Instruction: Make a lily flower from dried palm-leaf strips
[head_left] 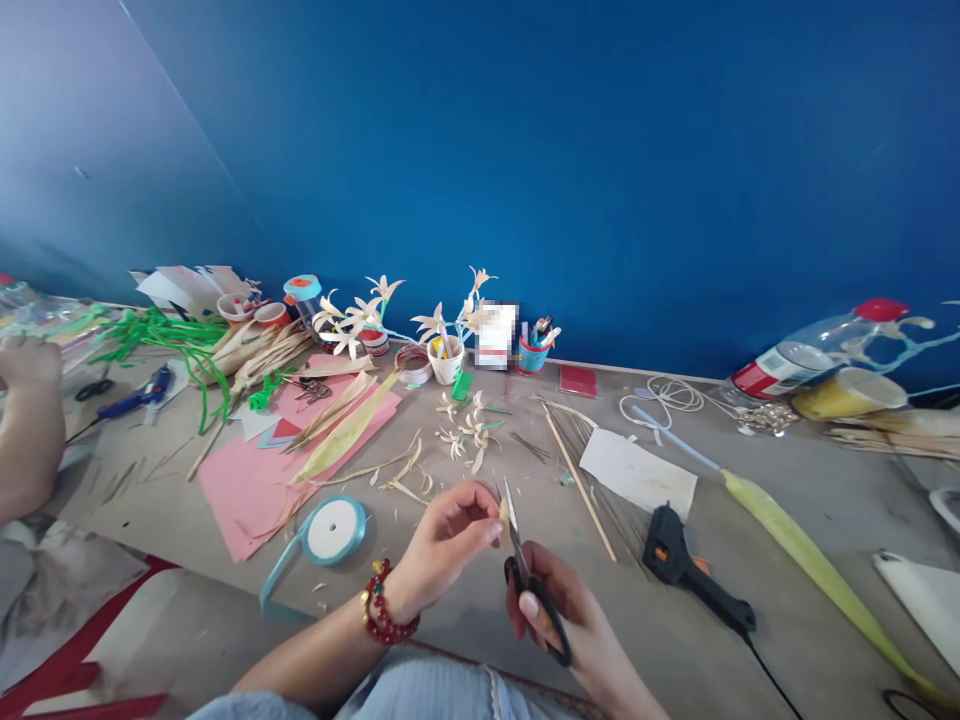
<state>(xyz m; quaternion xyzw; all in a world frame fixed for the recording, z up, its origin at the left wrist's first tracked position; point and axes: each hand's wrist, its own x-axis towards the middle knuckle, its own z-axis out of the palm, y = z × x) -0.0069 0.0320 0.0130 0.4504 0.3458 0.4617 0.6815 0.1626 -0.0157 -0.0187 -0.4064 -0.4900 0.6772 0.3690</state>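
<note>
Light blue clothing (442,690): nearest the head camera, at the bottom edge, between the forearms.
Left hand (454,535): thumb and fingertips pinched on a small pale piece (504,510); a red beaded bracelet (384,605) circles the wrist.
Right hand (559,610): closed around the black handles of the scissors (529,575), whose blades point away from the body.
Pale piece: at the left fingertips, right beside the scissor blades; whether the blades touch it, I cannot tell.
Between the hands: they are apart, with the scissors reaching across toward the left fingertips.
Ribbon roll (334,529): light blue, flat on the table (450,450), left of the left hand, its loose end trailing toward the camera.
Glue gun (679,560): black, lying right of the right hand, its cord running to the bottom edge.
Yellow-green husk (806,555): long, beyond the glue gun to the right.
Pink paper (300,470): on the left, with pale strips over it.
Small pale flowers (472,430): lying ahead of the hands.
White cup (445,360): upright near the blue wall (525,150), holding flowers.
Far left: another person's arm (30,430).
</note>
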